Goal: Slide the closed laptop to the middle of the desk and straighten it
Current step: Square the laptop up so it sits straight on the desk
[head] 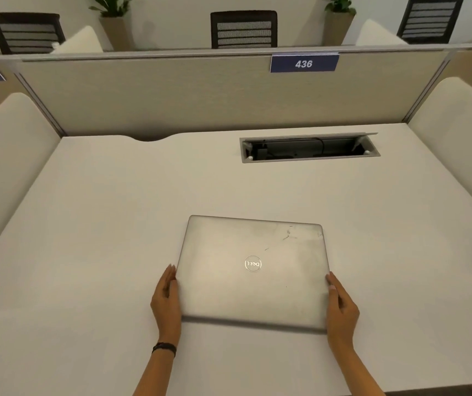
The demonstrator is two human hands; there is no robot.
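Pale desk (100, 224) fills the head view, boxed in by a beige partition (172, 92) at the back and cream side panels left and right. On that partition sits a blue tag (304, 63) reading 436. Beyond it, three dark chairs and some potted plants line the far wall. Set into the desk toward the back right is a cable tray (309, 150), its lid tipped up, dark wiring showing inside.

Now the laptop (253, 272): silver, closed, lying flat on the desk, near the front edge and roughly central left to right, a touch right of centre. Its lid shows a round logo and a few scuffs near the far right corner. It sits slightly skewed, its far edge dropping to the right rather than running parallel to the partition.

Both hands are on it. Left hand (167, 301) lies flat against the left edge, fingers straight and held together, with a dark band (164, 347) on the wrist. Right hand (340, 307) presses against the right edge the same way, fingers extended along the side. Between them, the laptop is squeezed from both sides, not lifted.
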